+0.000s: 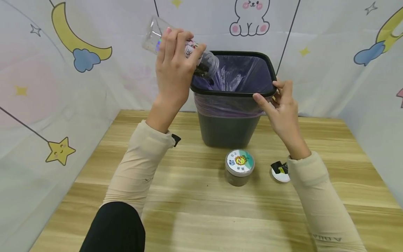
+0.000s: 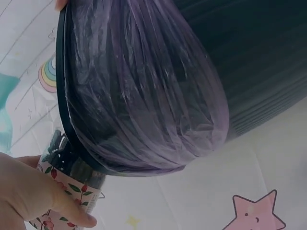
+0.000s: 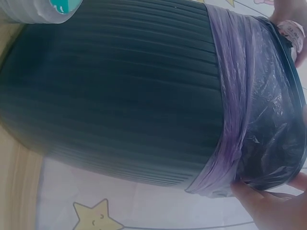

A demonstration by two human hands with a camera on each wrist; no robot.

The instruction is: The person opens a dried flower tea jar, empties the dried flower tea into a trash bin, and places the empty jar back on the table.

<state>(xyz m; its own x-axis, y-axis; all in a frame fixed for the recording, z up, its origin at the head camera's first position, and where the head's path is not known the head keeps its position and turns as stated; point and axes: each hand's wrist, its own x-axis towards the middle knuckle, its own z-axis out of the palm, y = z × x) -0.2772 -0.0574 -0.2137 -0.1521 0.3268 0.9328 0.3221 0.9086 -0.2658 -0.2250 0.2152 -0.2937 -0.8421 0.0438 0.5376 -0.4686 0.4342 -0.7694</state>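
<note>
My left hand (image 1: 174,66) grips a clear plastic jar (image 1: 152,33) with a floral label. The jar is tilted, its mouth down over the left side of a dark trash bin (image 1: 230,129). Dark contents show near the jar's mouth; in the left wrist view the jar (image 2: 72,163) is partly behind the bin's rim. A purple liner bag (image 1: 231,106) is folded over the rim. At the bin's right front corner, my right hand (image 1: 283,112) holds the rim, with the thumb on the near side. The right wrist view shows those fingers (image 3: 254,199) against the liner.
A lidded round tub (image 1: 240,166) with a sunflower picture stands in front of the bin on the wooden table (image 1: 201,217). Right of it lies a white round lid (image 1: 281,177), partly covered by a black piece near my sleeve. Printed cloth walls (image 1: 318,80) surround the table.
</note>
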